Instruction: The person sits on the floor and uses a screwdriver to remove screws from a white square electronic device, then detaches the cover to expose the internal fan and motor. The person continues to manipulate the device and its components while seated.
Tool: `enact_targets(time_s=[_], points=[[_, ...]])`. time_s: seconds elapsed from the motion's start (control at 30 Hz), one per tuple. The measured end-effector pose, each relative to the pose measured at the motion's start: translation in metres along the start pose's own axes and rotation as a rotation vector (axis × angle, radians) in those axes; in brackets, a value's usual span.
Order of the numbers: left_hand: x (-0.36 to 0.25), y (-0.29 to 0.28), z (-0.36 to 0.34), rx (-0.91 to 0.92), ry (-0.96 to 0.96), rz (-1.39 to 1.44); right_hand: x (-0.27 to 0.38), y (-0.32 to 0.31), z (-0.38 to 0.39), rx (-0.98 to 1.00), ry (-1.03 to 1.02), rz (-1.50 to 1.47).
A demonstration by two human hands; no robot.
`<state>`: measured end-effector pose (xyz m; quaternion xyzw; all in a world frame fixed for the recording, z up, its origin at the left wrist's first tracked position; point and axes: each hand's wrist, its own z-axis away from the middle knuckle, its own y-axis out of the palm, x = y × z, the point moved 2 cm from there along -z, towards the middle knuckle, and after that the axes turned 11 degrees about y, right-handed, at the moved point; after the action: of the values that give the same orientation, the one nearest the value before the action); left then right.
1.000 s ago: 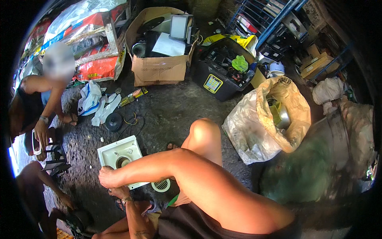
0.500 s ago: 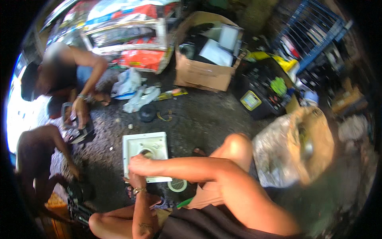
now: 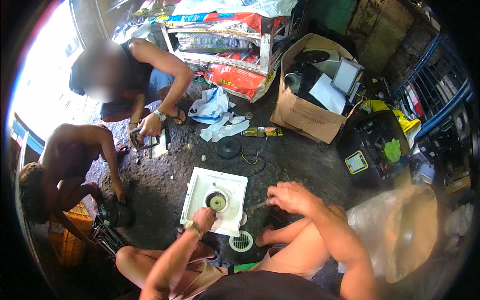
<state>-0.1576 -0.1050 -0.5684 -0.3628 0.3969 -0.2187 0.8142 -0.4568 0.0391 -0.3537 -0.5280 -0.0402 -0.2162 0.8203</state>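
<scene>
A white square fan housing (image 3: 237, 185) lies on the floor in front of me, with a round blower wheel (image 3: 218, 201) at its middle. My left hand (image 3: 204, 219), a watch on its wrist, is closed at the near side of the wheel, over the housing; what its fingers hold, if anything, is hidden. Off to the right of the housing, my right hand (image 3: 292, 197) is raised and closed on a slim grey tool (image 3: 258, 205), its kind unclear, pointing left. Near the housing's front edge lies a round white vent grille (image 3: 241, 241).
Beyond the housing are a black disc (image 3: 228, 147), thin wires (image 3: 250, 159) and plastic bags (image 3: 212, 107). A cardboard box (image 3: 307, 115), a black bin (image 3: 367, 150) and a large sack (image 3: 372, 225) stand along the right. Two people crouch at left, near an orange crate (image 3: 70, 240).
My right hand has drawn away from the housing to the right, uncovering the blower wheel, and now shows the slim tool. My left hand stays at the housing. The view has shifted.
</scene>
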Motion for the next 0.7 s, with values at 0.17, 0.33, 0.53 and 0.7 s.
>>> enact_targets(time_s=[0.17,0.33,0.53,0.7], points=[[-0.015,-0.205,-0.124,-0.667,0.147,-0.192,0.024,0.002,0.004,0.133,-0.120,-0.075],[-0.132,-0.340,-0.127,-0.729,0.058,0.009,0.007,-0.004,0.013,0.124,0.031,-0.070],[-0.006,-0.219,-0.089,-0.533,0.130,0.087,0.001,-0.020,0.018,-0.234,-0.115,-0.316],[0.151,-0.088,0.012,-0.565,-0.460,0.234,0.008,-0.014,0.009,-0.210,-0.081,-0.407]])
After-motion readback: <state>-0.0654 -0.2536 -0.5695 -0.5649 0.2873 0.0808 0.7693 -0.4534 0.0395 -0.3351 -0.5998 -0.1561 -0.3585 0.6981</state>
